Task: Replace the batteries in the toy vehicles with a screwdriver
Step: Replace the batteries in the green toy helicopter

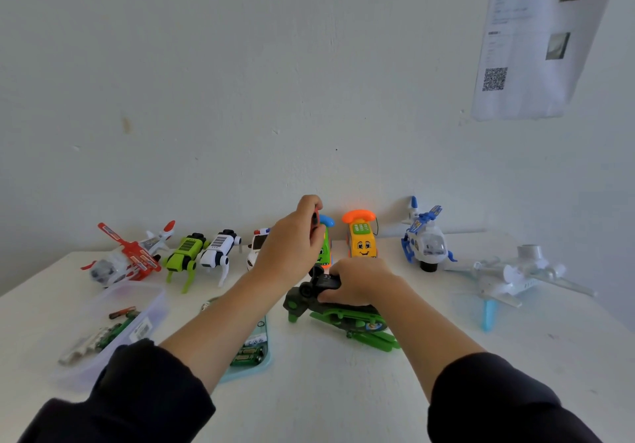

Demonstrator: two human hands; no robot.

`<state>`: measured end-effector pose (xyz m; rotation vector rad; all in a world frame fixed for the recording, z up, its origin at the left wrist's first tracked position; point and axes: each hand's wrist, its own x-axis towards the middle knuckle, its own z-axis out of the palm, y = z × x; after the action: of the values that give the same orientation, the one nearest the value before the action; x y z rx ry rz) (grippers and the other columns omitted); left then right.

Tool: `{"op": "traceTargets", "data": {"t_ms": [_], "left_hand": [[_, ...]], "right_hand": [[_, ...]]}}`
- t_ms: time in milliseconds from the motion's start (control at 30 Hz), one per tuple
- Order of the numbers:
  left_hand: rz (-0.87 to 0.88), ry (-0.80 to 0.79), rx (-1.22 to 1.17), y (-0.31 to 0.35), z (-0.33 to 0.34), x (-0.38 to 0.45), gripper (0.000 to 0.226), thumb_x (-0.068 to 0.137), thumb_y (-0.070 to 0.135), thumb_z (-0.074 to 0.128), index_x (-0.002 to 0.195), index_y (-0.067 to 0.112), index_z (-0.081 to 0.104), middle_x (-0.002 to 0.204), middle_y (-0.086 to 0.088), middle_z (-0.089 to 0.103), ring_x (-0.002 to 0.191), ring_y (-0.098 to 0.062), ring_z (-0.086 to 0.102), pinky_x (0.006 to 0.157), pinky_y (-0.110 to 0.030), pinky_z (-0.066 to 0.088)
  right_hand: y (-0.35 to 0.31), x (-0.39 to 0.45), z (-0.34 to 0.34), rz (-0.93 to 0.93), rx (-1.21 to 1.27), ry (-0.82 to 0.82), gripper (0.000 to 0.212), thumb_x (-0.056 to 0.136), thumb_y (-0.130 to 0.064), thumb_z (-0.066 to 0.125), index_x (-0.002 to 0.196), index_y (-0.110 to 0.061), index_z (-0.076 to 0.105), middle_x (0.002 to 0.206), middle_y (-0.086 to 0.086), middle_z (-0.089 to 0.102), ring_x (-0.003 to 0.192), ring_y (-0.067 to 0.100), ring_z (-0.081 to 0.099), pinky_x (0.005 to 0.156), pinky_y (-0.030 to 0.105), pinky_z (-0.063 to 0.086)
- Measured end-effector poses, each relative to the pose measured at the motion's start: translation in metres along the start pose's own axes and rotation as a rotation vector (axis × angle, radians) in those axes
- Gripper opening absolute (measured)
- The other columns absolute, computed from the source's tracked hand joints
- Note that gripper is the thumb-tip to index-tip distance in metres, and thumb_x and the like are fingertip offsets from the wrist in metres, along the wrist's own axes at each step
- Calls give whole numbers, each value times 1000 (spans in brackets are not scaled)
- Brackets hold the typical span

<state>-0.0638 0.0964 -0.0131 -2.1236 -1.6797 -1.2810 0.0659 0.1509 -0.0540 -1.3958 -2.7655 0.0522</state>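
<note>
A dark green toy helicopter [343, 319] lies on its side on the white table [326, 391], belly turned toward me. My right hand [357, 284] grips its body from above. My left hand [292, 243] is raised just above the toy and holds a screwdriver with a red and black handle [314, 220], pointed down at the helicopter's underside. The screwdriver's tip is hidden behind my hand.
Along the wall stand a red helicopter [127, 260], a green robot dog [185, 253], a white robot dog [220, 250], a police car [256, 245], an orange phone car [360, 236], a blue helicopter [426, 239] and a white plane [515, 277]. A clear box with batteries [113, 332] and a teal battery tray [252, 349] lie at left.
</note>
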Motion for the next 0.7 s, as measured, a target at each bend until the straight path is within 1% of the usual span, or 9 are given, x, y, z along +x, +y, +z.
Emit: {"op": "traceTargets", "data": {"t_ms": [67,100,167,233,333,400,467,567,700], "left_hand": [[-47,45,-20,-4,-1,1,21,92,7,52,112,6,47,72,13,44,57,-4,46,58,-22,34],[-91,71,-46,-9,-1,2,20,91,5,52,110,7,46,72,12,45,58,-7,50,60,-25,39],[-218,117,-149,-20,-3,2,18,91,4,51,106,12,44,75,8,48,63,-22,60,64,-38,52],[-377,163,-265,-30,-6,0,18,92,4,51,103,15,43,81,4,49,67,-26,64,67,-44,57],[-671,227,-482,-47,-7,-7,15,93,3,50,99,15,43,98,-14,52,72,-22,63,64,-38,59],[-839,280,-607,-58,-4,-13,17,92,2,51,90,18,44,105,-23,53,82,-29,63,61,-36,58],[-957,316,-714,-65,-1,-18,16,92,2,53,91,16,45,111,-26,54,92,-35,64,59,-37,59],[-1006,327,-777,-65,4,-24,17,91,3,55,102,12,46,116,-23,53,100,-37,62,62,-39,58],[-882,331,-652,-59,4,-20,15,92,4,54,97,14,45,110,-17,53,99,-36,62,68,-40,58]], "right_hand": [[0,-1,0,6,29,15,42,84,-59,53,92,-18,61,79,-1,56,74,19,53,58,27,37],[0,-2,-1,8,47,21,43,83,-58,53,94,-17,62,80,-1,56,75,19,54,59,27,37],[-1,-3,-1,10,79,32,44,83,-58,55,96,-17,64,83,0,58,77,19,54,61,28,38],[-2,-3,-1,14,111,46,45,83,-58,55,99,-17,65,87,1,60,79,19,56,64,28,40],[-1,-5,-1,13,138,49,44,84,-58,55,101,-18,65,91,3,63,82,20,58,66,29,42],[-1,-7,-2,9,170,53,43,85,-56,55,102,-18,65,90,3,62,82,19,57,67,30,43],[-1,-8,-2,11,298,95,39,85,-53,56,99,-16,63,90,4,62,83,19,57,69,32,45],[-2,-8,-2,-3,473,153,33,86,-46,60,99,-16,61,93,4,61,87,21,57,74,36,48],[4,-13,-2,18,573,215,22,83,-36,62,98,-20,61,96,-6,59,95,17,57,84,37,50]]}}
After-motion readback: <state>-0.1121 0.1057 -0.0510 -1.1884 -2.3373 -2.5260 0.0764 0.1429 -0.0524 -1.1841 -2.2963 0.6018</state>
